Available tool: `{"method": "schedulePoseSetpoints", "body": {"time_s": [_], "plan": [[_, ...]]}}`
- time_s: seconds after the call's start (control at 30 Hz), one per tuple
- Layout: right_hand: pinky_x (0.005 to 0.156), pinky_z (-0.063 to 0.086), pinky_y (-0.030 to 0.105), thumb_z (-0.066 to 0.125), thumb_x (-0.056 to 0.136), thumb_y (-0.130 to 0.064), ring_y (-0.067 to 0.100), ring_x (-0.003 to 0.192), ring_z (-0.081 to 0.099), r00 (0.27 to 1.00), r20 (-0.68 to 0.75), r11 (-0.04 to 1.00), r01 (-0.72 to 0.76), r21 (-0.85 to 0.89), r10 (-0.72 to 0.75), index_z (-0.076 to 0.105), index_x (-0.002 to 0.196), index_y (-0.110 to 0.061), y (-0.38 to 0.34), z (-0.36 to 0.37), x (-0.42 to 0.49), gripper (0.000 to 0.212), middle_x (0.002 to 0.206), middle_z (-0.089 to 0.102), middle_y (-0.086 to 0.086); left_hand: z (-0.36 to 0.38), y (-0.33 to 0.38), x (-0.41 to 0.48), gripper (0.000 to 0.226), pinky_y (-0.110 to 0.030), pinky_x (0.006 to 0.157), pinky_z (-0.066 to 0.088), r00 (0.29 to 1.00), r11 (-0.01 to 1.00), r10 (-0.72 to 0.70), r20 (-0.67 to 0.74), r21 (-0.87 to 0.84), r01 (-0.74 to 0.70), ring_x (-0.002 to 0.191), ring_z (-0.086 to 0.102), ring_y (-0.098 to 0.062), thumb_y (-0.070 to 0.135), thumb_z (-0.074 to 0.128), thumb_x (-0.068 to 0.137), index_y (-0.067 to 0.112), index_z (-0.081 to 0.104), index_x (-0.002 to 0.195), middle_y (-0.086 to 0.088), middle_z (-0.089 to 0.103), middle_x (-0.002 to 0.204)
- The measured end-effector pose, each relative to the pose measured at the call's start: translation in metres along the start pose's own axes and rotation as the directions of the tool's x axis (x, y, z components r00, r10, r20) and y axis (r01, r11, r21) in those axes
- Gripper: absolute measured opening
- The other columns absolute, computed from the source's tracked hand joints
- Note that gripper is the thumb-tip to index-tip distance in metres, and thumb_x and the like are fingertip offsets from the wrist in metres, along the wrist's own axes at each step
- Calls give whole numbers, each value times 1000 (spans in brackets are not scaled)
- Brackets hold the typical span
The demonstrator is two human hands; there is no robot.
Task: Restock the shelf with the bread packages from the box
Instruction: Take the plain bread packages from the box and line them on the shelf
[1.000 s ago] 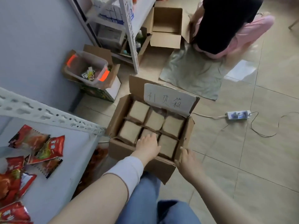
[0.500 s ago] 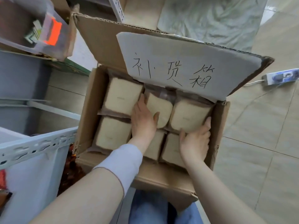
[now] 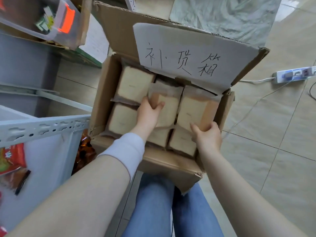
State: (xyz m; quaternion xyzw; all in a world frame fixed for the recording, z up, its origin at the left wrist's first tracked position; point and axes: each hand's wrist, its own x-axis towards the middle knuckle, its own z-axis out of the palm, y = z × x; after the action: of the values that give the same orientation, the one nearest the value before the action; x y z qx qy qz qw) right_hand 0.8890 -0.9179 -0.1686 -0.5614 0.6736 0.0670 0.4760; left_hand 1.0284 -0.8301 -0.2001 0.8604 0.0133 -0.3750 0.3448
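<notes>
Two lifts now begun: left hand (image 3: pixel 147 114) grips middle package (image 3: pixel 167 108), right hand (image 3: pixel 207 138) grips right package (image 3: pixel 192 108), both raised from box (image 3: pixel 171 165), shelf-bound.

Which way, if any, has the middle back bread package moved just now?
Yes. The left hand has lifted the middle back bread package up and toward the near wall of the cardboard box.

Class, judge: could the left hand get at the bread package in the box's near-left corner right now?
Probably yes: the near-left package lies uncovered beside the left hand, though that hand grips the middle package.
</notes>
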Motion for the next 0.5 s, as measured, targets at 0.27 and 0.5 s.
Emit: {"method": "schedulePoseSetpoints", "body": {"time_s": [0.27, 0.5], "plan": [[63, 58, 33, 68, 82, -19, 14, 63, 64, 967, 195, 965, 117, 237, -165, 55, 95, -7, 30, -94, -104, 22, 93, 65, 17, -100, -2, -157, 47, -26, 86, 43, 987, 909, -40, -155, -417, -28, 109, 50, -12, 48, 56, 85, 26, 44, 125, 8, 53, 118], [53, 53, 18, 64, 84, -17, 20, 82, 63, 722, 525, 892, 336, 303, -451, 54, 108, -16, 18, -137, -222, 27, 101, 65, 4, -208, -12, -345, 27, -20, 86, 44, 869, 765, 73, -490, -531, -364, 105, 54, -2, 47, 58, 84, 36, 52, 107, 14, 58, 111]]}}
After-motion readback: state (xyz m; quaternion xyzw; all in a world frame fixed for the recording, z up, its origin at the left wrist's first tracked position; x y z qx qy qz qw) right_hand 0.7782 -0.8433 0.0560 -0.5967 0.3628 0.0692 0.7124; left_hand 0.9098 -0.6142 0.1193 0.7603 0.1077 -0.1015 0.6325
